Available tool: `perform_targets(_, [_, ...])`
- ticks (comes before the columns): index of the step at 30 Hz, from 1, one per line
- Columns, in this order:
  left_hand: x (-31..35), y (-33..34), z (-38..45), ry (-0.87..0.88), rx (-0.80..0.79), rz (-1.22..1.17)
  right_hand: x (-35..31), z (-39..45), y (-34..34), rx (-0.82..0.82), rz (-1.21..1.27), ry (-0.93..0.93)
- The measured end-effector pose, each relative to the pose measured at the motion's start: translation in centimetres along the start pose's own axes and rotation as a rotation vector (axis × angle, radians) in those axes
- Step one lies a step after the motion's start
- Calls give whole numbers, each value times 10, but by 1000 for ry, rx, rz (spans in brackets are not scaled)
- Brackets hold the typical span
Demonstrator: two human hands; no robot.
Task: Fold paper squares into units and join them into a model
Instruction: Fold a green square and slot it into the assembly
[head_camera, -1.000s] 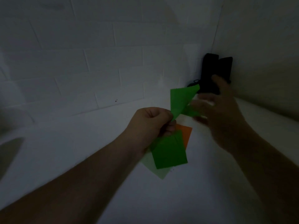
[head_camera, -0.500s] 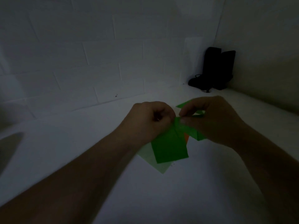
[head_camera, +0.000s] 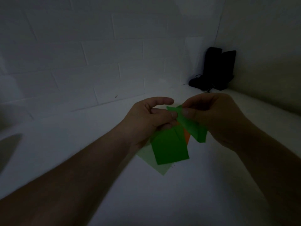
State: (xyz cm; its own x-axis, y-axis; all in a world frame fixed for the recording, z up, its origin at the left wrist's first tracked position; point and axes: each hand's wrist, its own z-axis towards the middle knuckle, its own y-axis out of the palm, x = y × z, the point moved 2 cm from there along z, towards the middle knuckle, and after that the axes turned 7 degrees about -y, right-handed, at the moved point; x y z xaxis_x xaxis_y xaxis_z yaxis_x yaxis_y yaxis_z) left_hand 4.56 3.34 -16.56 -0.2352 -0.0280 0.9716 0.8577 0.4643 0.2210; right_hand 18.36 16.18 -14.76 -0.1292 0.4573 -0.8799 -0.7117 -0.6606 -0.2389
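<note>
Above the white desk (head_camera: 162, 201), the left hand (head_camera: 146, 118) pinches a folded green paper (head_camera: 187, 123) at its upper end, index finger held out straight, and the right hand (head_camera: 216, 118) pinches the same piece beside it. Under the hands lie a green square (head_camera: 169, 147), a pale green sheet (head_camera: 156, 165) and an orange sheet (head_camera: 187, 137). Dark boots (head_camera: 215, 70) stand in the far right corner.
</note>
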Motion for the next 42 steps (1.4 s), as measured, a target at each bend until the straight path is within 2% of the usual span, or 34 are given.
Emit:
perform_targets(10, [0, 5, -2, -85, -40, -117, -2, -1, 1, 1, -38, 12])
perform_targets(29, [0, -1, -1, -154, -46, -104, -7, -3, -2, -20, -132, -7])
perform_targets(38, [1, -8, 3, -69, 43, 39, -7, -4, -3, -31, -150, -7])
perform_targets(42, [0, -8, 5, -27, 34, 92, -7, -3, -4, -23, -110, -6])
